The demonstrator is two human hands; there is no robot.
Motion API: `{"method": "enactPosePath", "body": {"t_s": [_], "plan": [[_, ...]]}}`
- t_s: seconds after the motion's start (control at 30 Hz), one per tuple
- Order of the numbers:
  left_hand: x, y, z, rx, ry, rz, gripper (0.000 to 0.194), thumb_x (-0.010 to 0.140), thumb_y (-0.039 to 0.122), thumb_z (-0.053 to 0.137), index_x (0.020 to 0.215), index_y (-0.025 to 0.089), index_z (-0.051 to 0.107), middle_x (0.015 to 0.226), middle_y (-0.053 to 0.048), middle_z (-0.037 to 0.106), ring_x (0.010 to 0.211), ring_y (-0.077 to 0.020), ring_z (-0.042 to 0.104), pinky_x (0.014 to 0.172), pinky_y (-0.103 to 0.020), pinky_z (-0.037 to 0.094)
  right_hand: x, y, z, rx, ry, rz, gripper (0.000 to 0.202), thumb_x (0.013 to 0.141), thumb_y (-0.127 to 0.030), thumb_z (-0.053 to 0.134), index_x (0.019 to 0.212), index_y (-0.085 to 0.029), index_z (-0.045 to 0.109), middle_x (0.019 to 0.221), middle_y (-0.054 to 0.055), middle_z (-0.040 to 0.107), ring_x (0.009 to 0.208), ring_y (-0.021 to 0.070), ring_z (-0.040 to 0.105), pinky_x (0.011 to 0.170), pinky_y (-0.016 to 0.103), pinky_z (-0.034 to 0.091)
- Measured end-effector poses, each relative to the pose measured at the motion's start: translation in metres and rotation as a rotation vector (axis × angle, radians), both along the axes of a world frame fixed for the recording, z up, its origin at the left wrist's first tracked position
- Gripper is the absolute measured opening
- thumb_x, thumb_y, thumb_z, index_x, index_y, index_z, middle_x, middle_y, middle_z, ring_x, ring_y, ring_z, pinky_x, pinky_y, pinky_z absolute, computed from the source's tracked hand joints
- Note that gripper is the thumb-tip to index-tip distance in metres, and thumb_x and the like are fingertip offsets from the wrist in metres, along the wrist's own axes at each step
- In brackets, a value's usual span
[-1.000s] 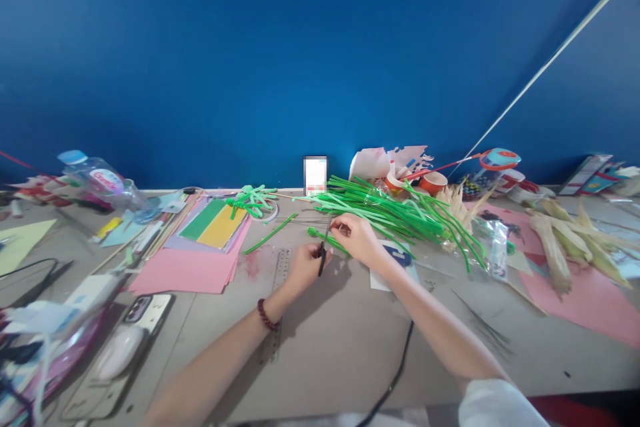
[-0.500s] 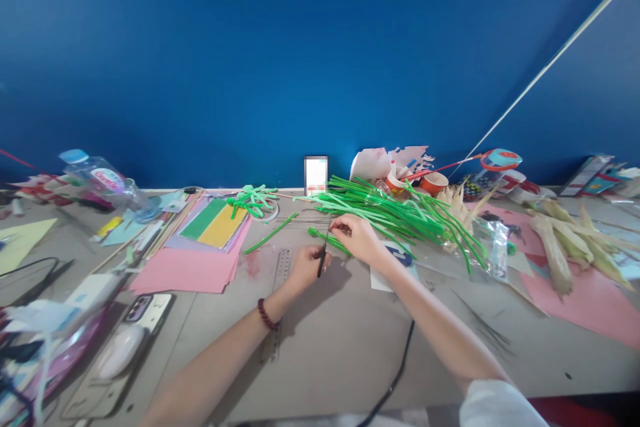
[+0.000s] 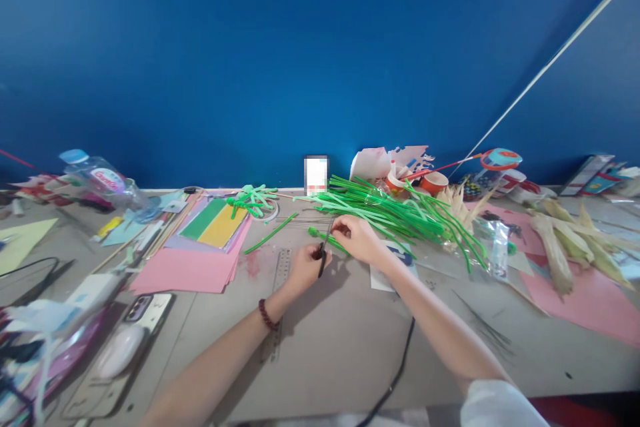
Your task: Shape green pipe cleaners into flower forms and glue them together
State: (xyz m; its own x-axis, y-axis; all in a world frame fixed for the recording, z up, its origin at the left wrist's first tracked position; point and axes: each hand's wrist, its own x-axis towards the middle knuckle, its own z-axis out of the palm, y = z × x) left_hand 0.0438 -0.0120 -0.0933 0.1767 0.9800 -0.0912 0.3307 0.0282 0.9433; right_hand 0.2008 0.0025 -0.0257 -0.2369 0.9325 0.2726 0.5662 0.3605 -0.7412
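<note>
My left hand (image 3: pixel 306 263) is closed round the dark handles of a pair of scissors (image 3: pixel 322 263), whose blades point away from me. Close by on the right, my right hand (image 3: pixel 350 235) has its fingertips pinched together beside the blades. Whatever sits in that pinch is too small to name. Just beyond both hands, a short green pipe cleaner (image 3: pixel 270 234) and several thin dark wires (image 3: pixel 300 219) lie on the table. The big bundle of green pipe cleaners (image 3: pixel 385 210) spreads behind my right hand. A clear ruler (image 3: pixel 283 267) lies partly under my left forearm.
Pink paper sheets (image 3: pixel 187 271) and a phone (image 3: pixel 100 387) with a white mouse (image 3: pixel 120 351) on top are at left. A plastic bottle (image 3: pixel 107 180) leans behind them. Dried corn husks (image 3: pixel 555 247) lie at right. A black cable (image 3: pixel 397 377) crosses the front edge.
The scissors have shifted very slightly in my left hand, with the handles a little further apart. My right hand stays almost in the same place.
</note>
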Motion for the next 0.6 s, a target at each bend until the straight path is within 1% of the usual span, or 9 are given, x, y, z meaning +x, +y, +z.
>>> {"method": "enactPosePath", "body": {"t_s": [0.13,0.27,0.47,0.6], "plan": [[-0.0027,-0.0003,0.0059,0.072,0.146,0.072,0.031,0.068,0.041,0.057,0.051,0.018,0.045,0.047,0.004,0.034,0.050,-0.0093,0.031,0.049,-0.024,0.020,-0.0022,-0.0003,-0.0037,0.020,-0.004,-0.017,0.012,0.074,-0.009,0.053,0.073,-0.017,0.062,0.069,0.001,0.065,0.061,0.0134,0.058,0.062,0.024,0.045],[-0.0030,-0.0002,0.0059,0.077,0.233,0.067,0.030,0.069,0.039,0.055,0.050,0.018,0.044,0.046,0.004,0.034,0.048,-0.0095,0.033,0.049,-0.024,0.021,-0.0035,0.0007,-0.0090,0.022,0.006,-0.029,0.012,0.074,-0.010,0.053,0.073,-0.018,0.061,0.070,0.001,0.065,0.062,0.0134,0.058,0.062,0.024,0.045],[-0.0034,0.0020,-0.0015,0.075,0.173,0.034,0.030,0.068,0.036,0.053,0.049,0.018,0.040,0.047,0.005,0.027,0.047,-0.0085,0.028,0.047,-0.024,0.019,-0.0044,0.0003,-0.0083,0.022,0.013,-0.030,0.012,0.075,-0.010,0.053,0.075,-0.017,0.062,0.072,0.002,0.066,0.062,0.0136,0.058,0.063,0.024,0.045],[-0.0032,0.0020,-0.0016,0.051,0.129,0.007,0.029,0.067,0.035,0.052,0.048,0.018,0.038,0.046,0.005,0.026,0.046,-0.0076,0.027,0.047,-0.024,0.018,-0.0036,0.0008,-0.0083,0.031,0.008,-0.023,0.012,0.076,-0.009,0.052,0.075,-0.017,0.062,0.073,0.002,0.066,0.063,0.0138,0.058,0.063,0.025,0.045]]}}
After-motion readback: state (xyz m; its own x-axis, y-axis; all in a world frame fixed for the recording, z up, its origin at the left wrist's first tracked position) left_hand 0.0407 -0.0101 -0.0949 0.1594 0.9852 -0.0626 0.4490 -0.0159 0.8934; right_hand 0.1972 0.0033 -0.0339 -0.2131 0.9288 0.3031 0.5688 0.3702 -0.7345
